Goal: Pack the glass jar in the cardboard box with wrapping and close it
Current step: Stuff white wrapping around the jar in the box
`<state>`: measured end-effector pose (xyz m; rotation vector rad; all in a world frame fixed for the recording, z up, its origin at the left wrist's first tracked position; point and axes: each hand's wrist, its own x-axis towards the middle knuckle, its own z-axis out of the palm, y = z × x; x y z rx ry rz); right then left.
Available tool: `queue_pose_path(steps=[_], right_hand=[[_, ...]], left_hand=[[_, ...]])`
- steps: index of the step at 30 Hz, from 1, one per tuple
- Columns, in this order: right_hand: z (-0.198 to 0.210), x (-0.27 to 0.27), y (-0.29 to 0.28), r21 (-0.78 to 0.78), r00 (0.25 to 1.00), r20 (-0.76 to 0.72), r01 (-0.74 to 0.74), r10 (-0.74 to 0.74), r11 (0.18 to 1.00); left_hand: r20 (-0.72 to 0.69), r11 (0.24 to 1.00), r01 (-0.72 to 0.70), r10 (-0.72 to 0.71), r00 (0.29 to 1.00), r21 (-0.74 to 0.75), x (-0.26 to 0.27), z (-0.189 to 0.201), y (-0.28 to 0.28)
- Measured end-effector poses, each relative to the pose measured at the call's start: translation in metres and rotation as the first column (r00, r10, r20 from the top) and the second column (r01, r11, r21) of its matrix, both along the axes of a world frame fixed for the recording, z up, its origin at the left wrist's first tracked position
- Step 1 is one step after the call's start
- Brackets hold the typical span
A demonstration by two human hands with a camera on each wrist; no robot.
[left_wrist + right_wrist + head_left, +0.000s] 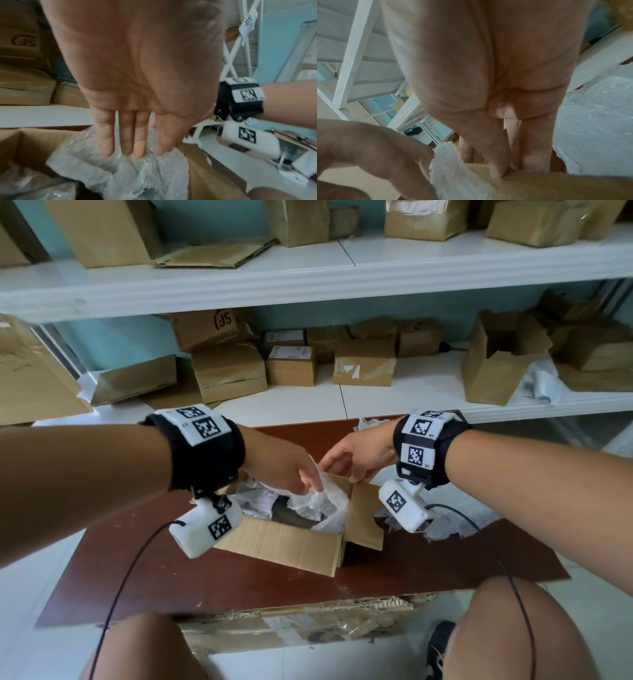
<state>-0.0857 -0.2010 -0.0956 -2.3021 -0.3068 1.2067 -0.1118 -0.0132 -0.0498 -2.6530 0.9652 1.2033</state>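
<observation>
An open cardboard box (291, 542) stands on the brown table (205, 583), stuffed with crumpled bubble wrap (322, 501). A dark shape shows under the wrap; the glass jar itself is not plainly visible. My left hand (312, 488) reaches into the box, and its straight fingers (126, 148) press down on the bubble wrap (137, 175). My right hand (352, 474) is at the box's far right corner. Its thumb and fingers (496, 169) pinch the upright edge of a cardboard flap (539, 186).
Another sheet of bubble wrap (455, 522) lies on the table right of the box. White shelves (342, 268) behind hold several cardboard boxes, one of them open (496, 361). A torn cardboard piece (291, 625) sits at the table's near edge between my knees.
</observation>
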Motion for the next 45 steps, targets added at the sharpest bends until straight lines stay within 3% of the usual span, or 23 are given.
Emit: queue_pose_path(steps=[6, 11, 17, 21, 24, 28, 30, 32, 36, 40, 45], right_hand=[[-0.002, 0.0, -0.001, -0.013, 0.999, 0.05, 0.001, 0.0, 1.0], [-0.001, 0.001, -0.001, 0.007, 0.999, 0.032, -0.012, 0.012, 1.0], [-0.001, -0.001, -0.002, 0.008, 0.999, 0.035, -0.001, 0.0, 1.0], [-0.001, -0.002, -0.002, 0.032, 1.0, 0.028, 0.01, -0.011, 0.999], [-0.001, -0.002, -0.001, 0.032, 0.999, 0.036, -0.004, 0.002, 0.999], [0.0, -0.002, -0.002, 0.073, 0.999, -0.045, -0.007, 0.01, 0.997], [0.002, -0.004, -0.001, 0.06, 0.999, -0.042, -0.009, 0.012, 0.998], [0.003, -0.004, 0.0, 0.025, 0.999, 0.0, -0.039, 0.039, 0.999], [0.002, -0.001, 0.0, -0.008, 0.999, 0.028, -0.042, 0.042, 0.999], [0.001, 0.0, 0.0, -0.014, 0.999, 0.035, -0.026, 0.026, 1.0], [0.003, -0.001, -0.001, 0.008, 0.999, 0.023, -0.033, 0.033, 0.999]], left_hand=[[0.012, 0.913, 0.038, -0.047, 0.999, 0.405, 0.005, -0.043, -0.021], [0.008, 0.88, 0.033, -0.041, 0.999, 0.473, 0.009, -0.063, -0.03], [-0.128, 0.93, -0.025, 0.077, 0.989, 0.366, 0.02, -0.048, -0.021], [-0.211, 0.976, -0.16, 0.189, 0.959, 0.148, 0.036, -0.01, -0.004], [-0.319, 0.989, -0.142, 0.123, 0.94, -0.035, 0.018, 0.006, -0.003], [-0.408, 0.968, 0.223, -0.158, 0.899, 0.117, -0.014, -0.014, -0.027], [-0.372, 0.941, 0.294, -0.216, 0.903, 0.168, -0.015, -0.021, -0.038], [-0.367, 0.947, 0.27, -0.191, 0.91, 0.175, -0.01, -0.023, -0.041], [-0.481, 0.99, 0.034, 0.035, 0.876, 0.135, 0.002, -0.028, -0.037], [-0.281, 0.965, -0.062, 0.136, 0.95, 0.257, 0.012, -0.04, -0.035], [-0.073, 0.965, -0.023, 0.044, 0.996, 0.262, 0.01, -0.056, -0.025]])
